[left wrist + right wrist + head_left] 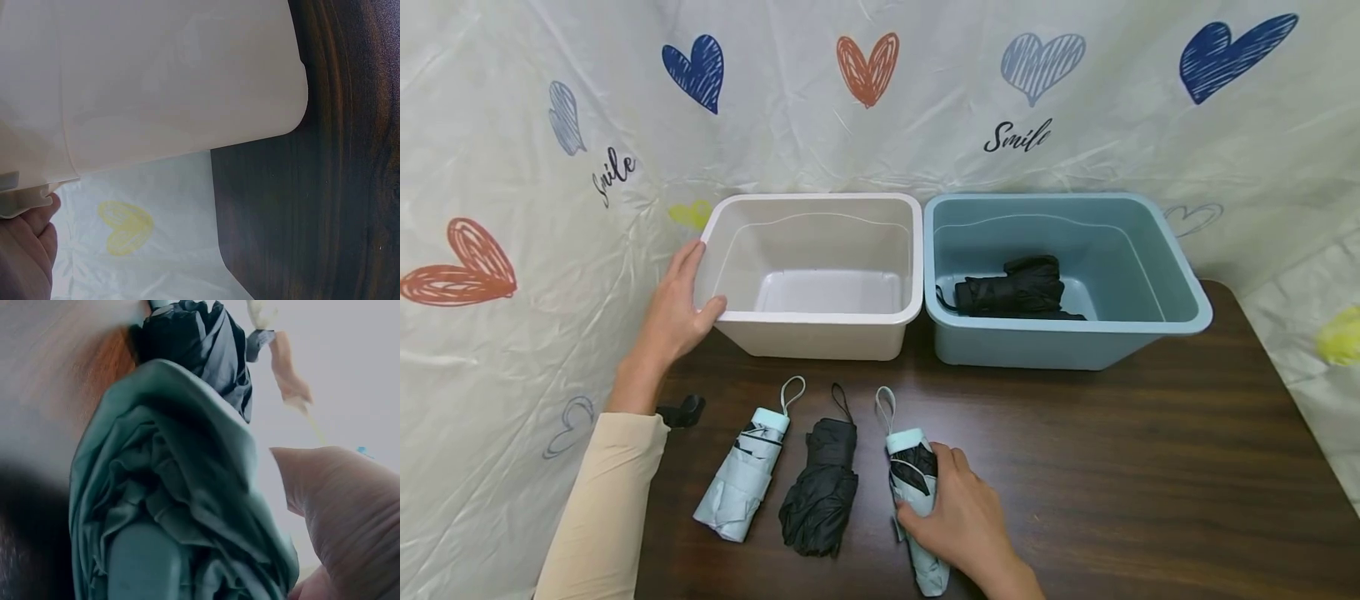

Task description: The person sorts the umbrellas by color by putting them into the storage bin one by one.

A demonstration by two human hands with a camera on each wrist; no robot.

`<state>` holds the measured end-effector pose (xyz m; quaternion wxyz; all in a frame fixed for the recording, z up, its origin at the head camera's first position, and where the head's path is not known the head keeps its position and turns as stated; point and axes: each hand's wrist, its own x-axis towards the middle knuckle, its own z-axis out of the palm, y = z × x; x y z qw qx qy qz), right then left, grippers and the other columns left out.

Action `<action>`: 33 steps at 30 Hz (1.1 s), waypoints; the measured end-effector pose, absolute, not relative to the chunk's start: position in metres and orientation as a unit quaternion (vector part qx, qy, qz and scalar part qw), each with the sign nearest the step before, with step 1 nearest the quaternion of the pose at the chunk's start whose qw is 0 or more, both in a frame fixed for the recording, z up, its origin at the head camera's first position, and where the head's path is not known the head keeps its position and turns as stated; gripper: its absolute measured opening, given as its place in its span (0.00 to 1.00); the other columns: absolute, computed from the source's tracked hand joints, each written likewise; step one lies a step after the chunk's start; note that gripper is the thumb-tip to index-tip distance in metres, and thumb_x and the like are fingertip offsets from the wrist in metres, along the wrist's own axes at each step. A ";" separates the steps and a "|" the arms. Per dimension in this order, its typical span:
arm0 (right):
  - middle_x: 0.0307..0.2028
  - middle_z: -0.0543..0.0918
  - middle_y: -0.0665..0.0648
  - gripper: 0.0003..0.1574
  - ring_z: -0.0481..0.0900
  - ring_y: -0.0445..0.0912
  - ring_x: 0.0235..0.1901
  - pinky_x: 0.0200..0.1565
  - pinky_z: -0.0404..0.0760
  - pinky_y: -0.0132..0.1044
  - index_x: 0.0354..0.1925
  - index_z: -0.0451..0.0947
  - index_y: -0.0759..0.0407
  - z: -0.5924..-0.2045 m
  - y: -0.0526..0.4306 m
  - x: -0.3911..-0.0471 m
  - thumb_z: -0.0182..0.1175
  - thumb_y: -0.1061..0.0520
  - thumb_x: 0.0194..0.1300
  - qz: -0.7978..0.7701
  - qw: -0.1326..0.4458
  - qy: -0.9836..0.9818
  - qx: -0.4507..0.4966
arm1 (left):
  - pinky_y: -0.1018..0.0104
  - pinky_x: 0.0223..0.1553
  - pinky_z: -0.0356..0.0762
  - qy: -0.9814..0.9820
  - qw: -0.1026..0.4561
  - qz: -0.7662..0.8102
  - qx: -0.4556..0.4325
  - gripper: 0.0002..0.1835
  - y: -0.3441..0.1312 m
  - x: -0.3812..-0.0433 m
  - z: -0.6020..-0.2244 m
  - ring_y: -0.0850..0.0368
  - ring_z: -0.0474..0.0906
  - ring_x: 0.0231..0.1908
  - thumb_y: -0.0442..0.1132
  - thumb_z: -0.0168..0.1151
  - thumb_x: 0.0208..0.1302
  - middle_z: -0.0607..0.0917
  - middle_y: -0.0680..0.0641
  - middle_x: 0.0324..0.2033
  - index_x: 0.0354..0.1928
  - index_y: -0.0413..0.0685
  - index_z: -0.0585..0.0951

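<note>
My left hand [676, 312] holds the left rim of a cream plastic bin [816, 340], its thumb on the front corner. In the left wrist view, the fingertips [51, 209] are at the rim. My right hand [958, 512] grips a folded pale blue umbrella [928, 567] lying on the table, thumb on one side and fingers on the other. The right wrist view shows this umbrella's gathered end [175, 487] close up. To its left lie a folded black umbrella [822, 500] and another pale blue umbrella [745, 475], their wrist loops pointing toward the bins.
A blue bin [1022, 343] stands right beside the cream one, with a black folded umbrella [1015, 287] and more black fabric inside. Both bins stand at the back of the dark wooden table [1120, 467]. Behind hangs a white sheet [925, 125] printed with hearts.
</note>
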<state>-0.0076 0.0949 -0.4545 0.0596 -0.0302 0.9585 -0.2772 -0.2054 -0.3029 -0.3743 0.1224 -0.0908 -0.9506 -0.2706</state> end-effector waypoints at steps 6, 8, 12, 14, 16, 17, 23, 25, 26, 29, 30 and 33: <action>0.49 0.83 0.55 0.51 0.78 0.42 0.33 0.29 0.74 0.41 0.67 0.74 0.57 -0.451 0.107 -0.012 0.78 0.41 0.48 -0.299 0.076 0.951 -0.016 | 0.28 0.74 0.61 -0.949 0.125 -0.274 -0.091 0.47 -0.304 -0.205 -0.375 0.28 0.61 0.76 0.42 0.61 0.63 0.59 0.34 0.81 0.82 0.37 0.57; 0.50 0.83 0.55 0.51 0.79 0.42 0.34 0.29 0.74 0.41 0.68 0.73 0.56 -0.449 0.111 -0.014 0.78 0.41 0.49 -0.305 0.082 0.949 -0.011 | 0.28 0.74 0.61 -0.949 0.124 -0.276 -0.091 0.47 -0.304 -0.205 -0.375 0.28 0.61 0.76 0.42 0.61 0.63 0.59 0.33 0.81 0.82 0.37 0.57; 0.52 0.85 0.56 0.52 0.83 0.45 0.37 0.30 0.76 0.43 0.70 0.72 0.56 -0.444 0.121 -0.019 0.77 0.41 0.50 -0.314 0.082 0.946 0.000 | 0.27 0.74 0.61 -0.950 0.121 -0.274 -0.088 0.47 -0.304 -0.205 -0.374 0.28 0.61 0.77 0.43 0.61 0.63 0.59 0.34 0.81 0.82 0.37 0.57; 0.51 0.87 0.56 0.52 0.84 0.46 0.38 0.31 0.77 0.44 0.70 0.72 0.56 -0.442 0.127 -0.021 0.77 0.41 0.51 -0.314 0.077 0.946 0.009 | 0.28 0.74 0.60 -0.952 0.118 -0.270 -0.086 0.47 -0.303 -0.205 -0.373 0.29 0.60 0.78 0.43 0.61 0.63 0.59 0.34 0.82 0.82 0.38 0.57; 0.48 0.89 0.57 0.53 0.85 0.46 0.37 0.32 0.78 0.45 0.70 0.72 0.56 -0.440 0.132 -0.023 0.77 0.41 0.51 -0.314 0.074 0.946 0.017 | 0.28 0.75 0.60 -0.953 0.115 -0.268 -0.085 0.47 -0.302 -0.205 -0.373 0.29 0.59 0.78 0.44 0.61 0.64 0.59 0.35 0.82 0.83 0.38 0.57; 0.46 0.90 0.57 0.52 0.85 0.46 0.36 0.32 0.78 0.45 0.70 0.72 0.56 -0.438 0.134 -0.024 0.77 0.41 0.51 -0.314 0.074 0.946 0.022 | 0.28 0.75 0.60 -0.953 0.113 -0.268 -0.085 0.47 -0.302 -0.205 -0.373 0.29 0.59 0.78 0.44 0.61 0.64 0.59 0.35 0.82 0.83 0.38 0.56; 0.47 0.90 0.60 0.52 0.86 0.50 0.39 0.35 0.79 0.48 0.71 0.71 0.58 -0.431 0.146 -0.028 0.75 0.39 0.54 -0.313 0.076 0.946 0.028 | 0.28 0.75 0.59 -0.953 0.112 -0.267 -0.087 0.47 -0.302 -0.205 -0.372 0.29 0.58 0.79 0.43 0.60 0.64 0.58 0.33 0.82 0.83 0.38 0.56; 0.50 0.90 0.61 0.52 0.87 0.52 0.42 0.36 0.80 0.50 0.71 0.71 0.58 -0.429 0.149 -0.029 0.75 0.39 0.54 -0.311 0.073 0.947 0.024 | 0.27 0.75 0.59 -0.953 0.111 -0.267 -0.087 0.47 -0.303 -0.205 -0.372 0.29 0.58 0.78 0.43 0.60 0.63 0.59 0.33 0.82 0.83 0.37 0.56; 0.51 0.89 0.61 0.52 0.87 0.53 0.43 0.37 0.81 0.51 0.72 0.71 0.57 -0.429 0.150 -0.029 0.75 0.38 0.55 -0.310 0.072 0.948 0.022 | 0.27 0.75 0.59 -0.954 0.110 -0.267 -0.086 0.47 -0.303 -0.205 -0.372 0.28 0.59 0.78 0.43 0.60 0.63 0.59 0.33 0.82 0.83 0.38 0.56; 0.54 0.88 0.60 0.52 0.87 0.54 0.45 0.37 0.82 0.51 0.73 0.71 0.56 -0.428 0.154 -0.029 0.75 0.39 0.55 -0.314 0.064 0.947 0.014 | 0.27 0.75 0.59 -0.955 0.108 -0.264 -0.086 0.47 -0.303 -0.205 -0.371 0.28 0.59 0.78 0.43 0.60 0.64 0.58 0.33 0.82 0.83 0.38 0.56; 0.55 0.88 0.60 0.52 0.87 0.54 0.46 0.37 0.82 0.51 0.73 0.71 0.55 -0.427 0.155 -0.029 0.75 0.39 0.55 -0.316 0.061 0.947 0.012 | 0.27 0.75 0.59 -0.955 0.108 -0.263 -0.086 0.47 -0.302 -0.204 -0.371 0.28 0.59 0.78 0.43 0.60 0.63 0.58 0.33 0.82 0.83 0.38 0.56; 0.58 0.87 0.60 0.51 0.87 0.55 0.48 0.38 0.82 0.52 0.73 0.71 0.54 -0.423 0.157 -0.029 0.76 0.40 0.55 -0.323 0.049 0.945 0.005 | 0.28 0.75 0.59 -0.955 0.107 -0.262 -0.087 0.47 -0.301 -0.204 -0.370 0.28 0.58 0.78 0.44 0.60 0.64 0.58 0.33 0.82 0.83 0.37 0.56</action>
